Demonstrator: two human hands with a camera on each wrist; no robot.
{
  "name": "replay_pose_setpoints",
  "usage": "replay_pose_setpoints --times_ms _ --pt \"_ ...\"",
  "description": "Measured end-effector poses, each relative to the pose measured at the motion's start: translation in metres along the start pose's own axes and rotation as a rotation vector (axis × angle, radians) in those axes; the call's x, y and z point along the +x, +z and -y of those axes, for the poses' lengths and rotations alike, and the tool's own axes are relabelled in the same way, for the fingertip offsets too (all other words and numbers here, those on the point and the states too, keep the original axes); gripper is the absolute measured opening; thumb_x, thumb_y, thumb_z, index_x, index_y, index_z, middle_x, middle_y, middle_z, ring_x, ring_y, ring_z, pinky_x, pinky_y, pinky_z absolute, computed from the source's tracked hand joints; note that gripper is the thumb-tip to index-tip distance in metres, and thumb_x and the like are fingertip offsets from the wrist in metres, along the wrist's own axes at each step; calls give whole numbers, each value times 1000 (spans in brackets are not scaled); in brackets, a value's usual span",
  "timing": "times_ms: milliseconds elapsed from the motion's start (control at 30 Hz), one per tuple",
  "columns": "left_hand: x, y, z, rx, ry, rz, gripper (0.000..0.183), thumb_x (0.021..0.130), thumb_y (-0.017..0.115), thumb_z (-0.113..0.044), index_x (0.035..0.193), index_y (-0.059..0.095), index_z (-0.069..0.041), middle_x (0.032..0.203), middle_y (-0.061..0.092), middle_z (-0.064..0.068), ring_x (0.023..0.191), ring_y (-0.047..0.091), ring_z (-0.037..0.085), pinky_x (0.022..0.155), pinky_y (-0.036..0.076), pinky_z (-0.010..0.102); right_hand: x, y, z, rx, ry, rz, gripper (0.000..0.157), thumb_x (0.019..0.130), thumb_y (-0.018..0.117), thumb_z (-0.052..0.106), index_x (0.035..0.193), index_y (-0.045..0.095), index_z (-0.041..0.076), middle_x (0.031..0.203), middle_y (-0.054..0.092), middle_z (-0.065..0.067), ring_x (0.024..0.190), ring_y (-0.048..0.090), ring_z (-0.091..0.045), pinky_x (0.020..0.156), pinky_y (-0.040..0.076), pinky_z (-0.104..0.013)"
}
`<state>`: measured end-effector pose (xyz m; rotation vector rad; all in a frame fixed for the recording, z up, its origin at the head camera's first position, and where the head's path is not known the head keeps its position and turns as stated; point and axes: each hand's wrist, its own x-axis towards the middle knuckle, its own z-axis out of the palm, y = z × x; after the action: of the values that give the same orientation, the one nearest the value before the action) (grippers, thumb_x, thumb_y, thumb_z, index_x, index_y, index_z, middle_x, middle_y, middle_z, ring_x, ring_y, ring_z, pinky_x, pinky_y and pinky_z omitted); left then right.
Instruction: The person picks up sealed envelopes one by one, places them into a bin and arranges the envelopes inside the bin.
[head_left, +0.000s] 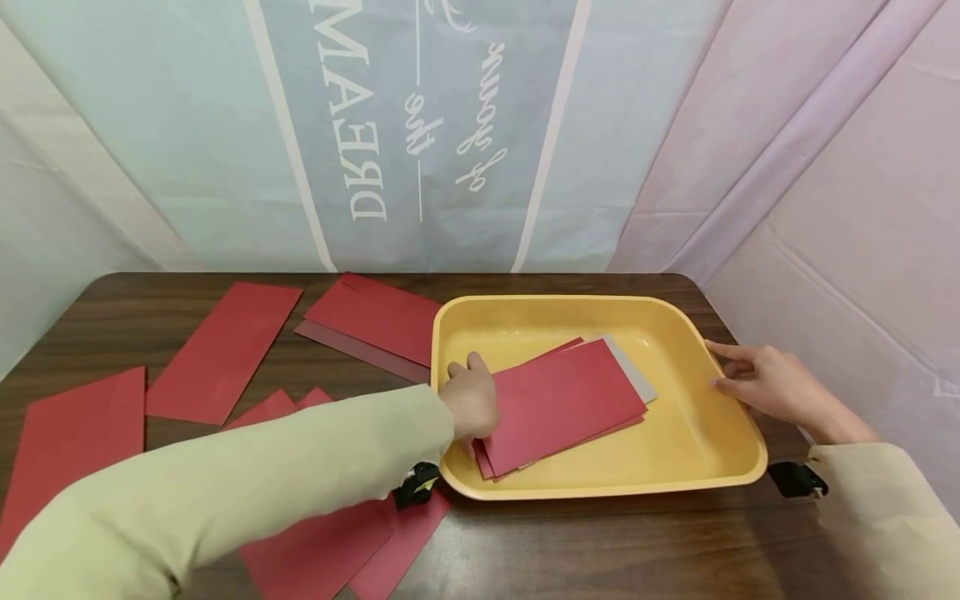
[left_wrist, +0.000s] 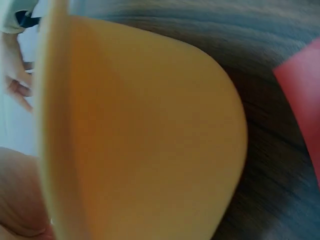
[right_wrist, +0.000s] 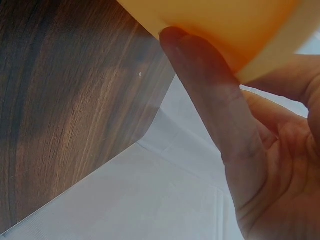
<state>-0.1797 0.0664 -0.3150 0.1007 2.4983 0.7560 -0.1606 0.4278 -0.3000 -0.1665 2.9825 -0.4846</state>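
A yellow tray (head_left: 697,433) stands on the table with a loose stack of red envelopes (head_left: 570,400) inside. A pale grey envelope (head_left: 628,367) shows from under the stack's far right corner. My left hand (head_left: 472,400) reaches over the tray's left rim, its curled fingers at the left end of the red envelopes; its fingertips are hidden. In the left wrist view the tray's outer wall (left_wrist: 150,115) fills the middle and hides most of that hand (left_wrist: 20,195). At the right end, my right hand (head_left: 780,383) pinches the tray's rim, one finger (right_wrist: 200,70) lying along the outer wall.
More red envelopes lie left of the tray: one at the far left (head_left: 75,433), one behind it (head_left: 225,350), two overlapping at the back (head_left: 375,317), and several (head_left: 322,542) partly under my left sleeve. A printed curtain (head_left: 450,167) hangs behind the wooden table (head_left: 570,550).
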Motion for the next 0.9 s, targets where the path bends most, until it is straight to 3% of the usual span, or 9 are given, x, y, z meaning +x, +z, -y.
replay_pose_setpoints --times_ms 433,533,733,900 --pt "-8 5 -1 297 77 -58 47 86 64 -11 115 32 9 99 37 23 51 43 17 47 39 25 0 0 1 6 0 5 58 87 70 14 133 46 -13 87 72 -18 67 66 -7 54 49 -22" --pt "-8 4 -1 373 97 -51 48 87 63 -13 117 34 9 103 37 22 61 45 18 48 40 25 0 0 1 5 0 4 58 87 70 14 132 47 -13 87 72 -18 68 67 -9 54 49 -22" --pt "-7 4 -2 587 149 -15 32 88 61 -19 105 52 7 111 37 17 94 41 28 55 43 25 0 0 0 -11 -9 -6 58 86 71 14 131 48 -13 85 72 -16 68 65 -7 56 47 -21" --pt "-7 5 -1 560 146 -32 38 87 62 -19 111 48 7 110 39 18 86 45 25 55 44 25 -1 1 -2 -13 -12 -15 57 85 71 14 131 49 -13 84 72 -16 69 66 -10 57 47 -21"
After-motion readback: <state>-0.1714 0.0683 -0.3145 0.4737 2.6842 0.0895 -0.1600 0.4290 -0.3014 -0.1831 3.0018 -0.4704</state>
